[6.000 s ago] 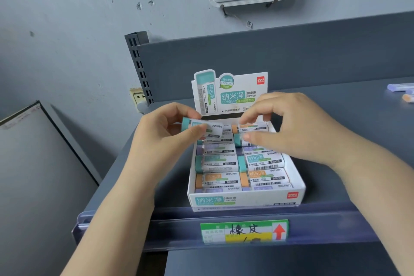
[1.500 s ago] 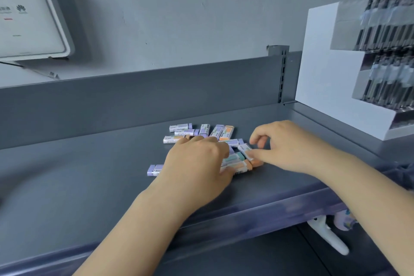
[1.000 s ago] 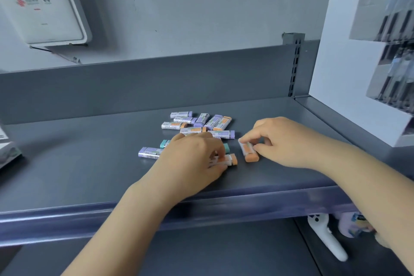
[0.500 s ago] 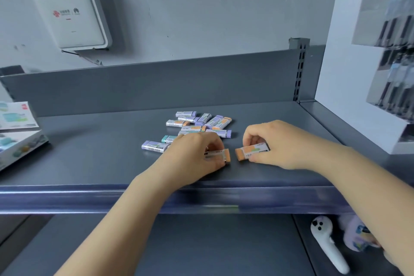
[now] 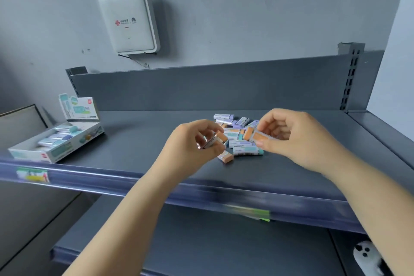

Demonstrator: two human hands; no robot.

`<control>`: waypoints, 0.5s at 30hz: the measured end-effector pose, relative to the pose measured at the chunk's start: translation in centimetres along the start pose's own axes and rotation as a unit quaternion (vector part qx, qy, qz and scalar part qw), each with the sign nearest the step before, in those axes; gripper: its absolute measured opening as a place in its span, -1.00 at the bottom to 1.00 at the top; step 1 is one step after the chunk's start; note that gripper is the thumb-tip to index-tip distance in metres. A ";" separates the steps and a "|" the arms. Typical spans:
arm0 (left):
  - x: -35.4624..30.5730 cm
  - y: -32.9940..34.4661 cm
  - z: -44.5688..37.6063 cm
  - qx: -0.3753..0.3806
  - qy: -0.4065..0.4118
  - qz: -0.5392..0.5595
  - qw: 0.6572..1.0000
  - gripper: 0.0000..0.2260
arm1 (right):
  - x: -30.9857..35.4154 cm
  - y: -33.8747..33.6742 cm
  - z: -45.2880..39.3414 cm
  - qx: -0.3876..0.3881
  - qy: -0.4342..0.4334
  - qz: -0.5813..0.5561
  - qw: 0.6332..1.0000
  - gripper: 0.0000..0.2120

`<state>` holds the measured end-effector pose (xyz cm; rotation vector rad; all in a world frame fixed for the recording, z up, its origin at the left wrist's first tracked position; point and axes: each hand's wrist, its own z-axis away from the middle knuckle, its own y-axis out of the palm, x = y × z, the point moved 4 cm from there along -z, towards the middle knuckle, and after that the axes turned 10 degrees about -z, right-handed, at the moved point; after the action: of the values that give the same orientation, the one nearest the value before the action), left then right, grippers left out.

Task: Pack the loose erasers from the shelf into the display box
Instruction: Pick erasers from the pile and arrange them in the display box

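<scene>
My left hand (image 5: 190,143) is lifted off the grey shelf (image 5: 139,141) and pinches an orange eraser (image 5: 216,139) in its fingertips. My right hand (image 5: 289,134) holds a second orange eraser (image 5: 255,135) just to the right, also raised. Below and behind both hands lies a pile of loose erasers (image 5: 237,125) in purple, teal and orange; one orange eraser (image 5: 226,158) and one teal eraser (image 5: 247,152) sit nearest me. The white display box (image 5: 33,154), partly filled with erasers, stands at the shelf's far left with its printed header card upright.
A grey back panel (image 5: 201,87) closes the shelf behind. A white display stand (image 5: 394,69) fills the right edge. A white wall-mounted device (image 5: 128,21) hangs above. The shelf's front rail (image 5: 201,192) carries price labels. A lower shelf (image 5: 201,242) and a white object (image 5: 365,257) lie below.
Both hands have lifted from the shelf, each with an orange eraser picked from the pile. My view has swung left, which brings the display box into sight.
</scene>
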<state>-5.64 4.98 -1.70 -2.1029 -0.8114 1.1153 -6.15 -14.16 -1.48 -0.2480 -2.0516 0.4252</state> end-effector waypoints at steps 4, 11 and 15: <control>2.6 -2.7 1.1 -0.026 -0.032 0.042 0.998 -0.87 | 0.9 4.1 -1.2 0.006 -0.004 -0.056 0.998 -0.86; 8.3 -7.7 3.1 -0.084 -0.086 0.048 0.992 -0.82 | 2.7 12.2 -3.1 0.016 -0.005 -0.100 0.995 -0.88; 12.4 -11.0 4.7 -0.093 -0.109 0.046 0.989 -0.80 | 4.4 17.0 -4.3 0.023 -0.003 -0.109 0.994 -0.90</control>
<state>-6.53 22.14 -1.58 -2.2163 -0.9613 1.3859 -4.63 3.77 -2.77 0.0065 -2.0449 0.3374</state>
